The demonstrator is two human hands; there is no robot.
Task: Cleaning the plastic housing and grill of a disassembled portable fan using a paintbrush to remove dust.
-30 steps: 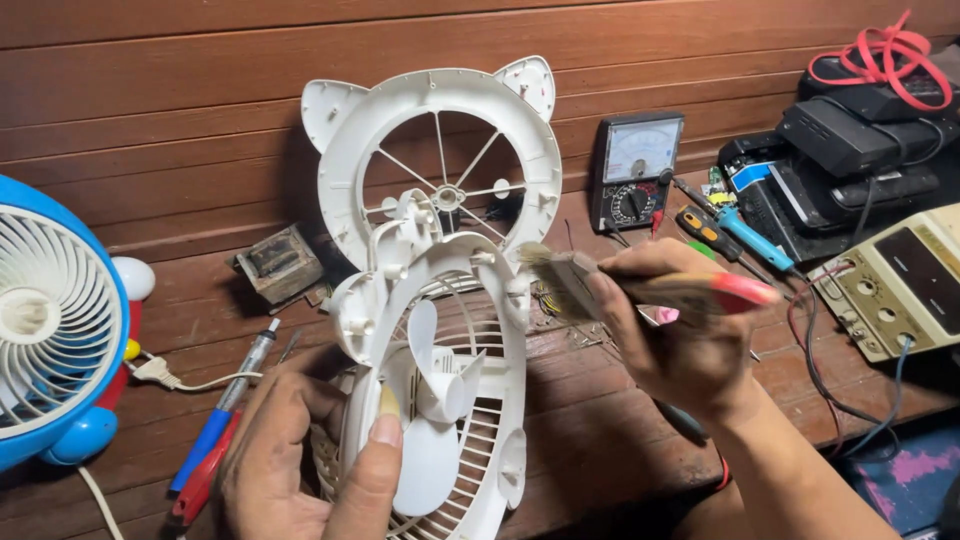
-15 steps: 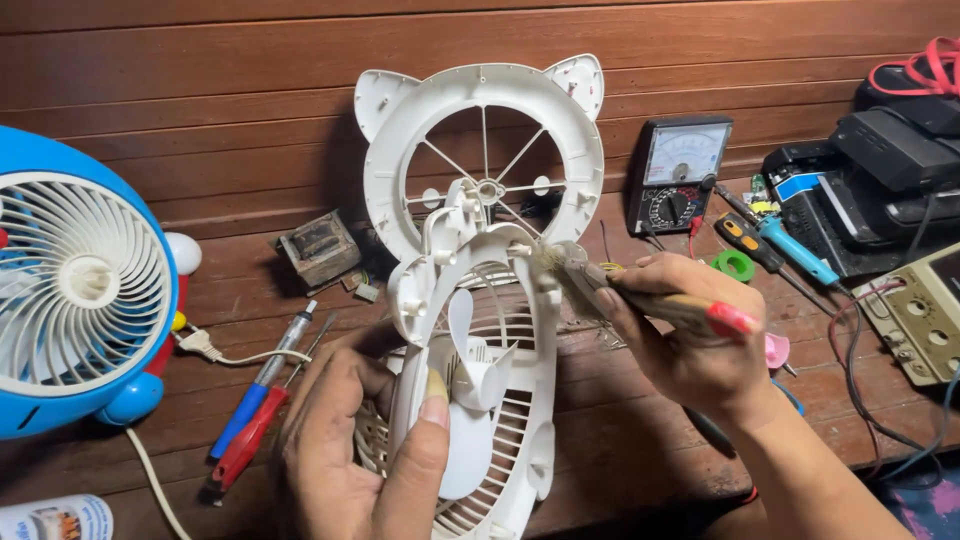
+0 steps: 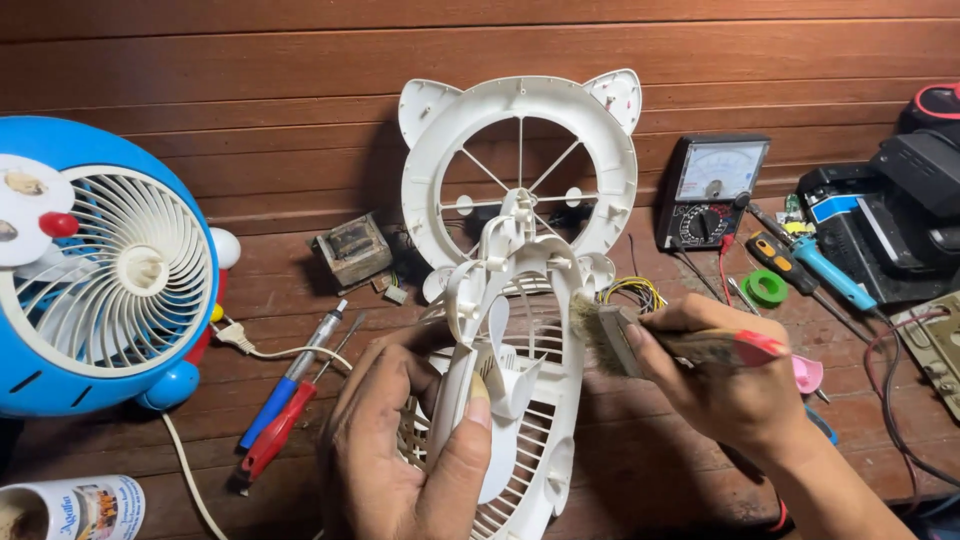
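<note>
At centre frame a white fan housing [image 3: 520, 400], judged light, stiff and brittle at its thin ribs, is gripped along its rim by the left hand [image 3: 400, 450], thumb pressed down, while the right hand [image 3: 735, 385] pinches a paintbrush [image 3: 650, 345] against it.

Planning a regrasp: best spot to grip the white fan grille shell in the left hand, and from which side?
Grip the white fan grille shell on its solid left rim, about mid-height, coming from the lower left as the left hand does, thumb over the edge. The rim is thick and continuous; the slats look thin. The right side is taken by the right hand with the brush.
</note>
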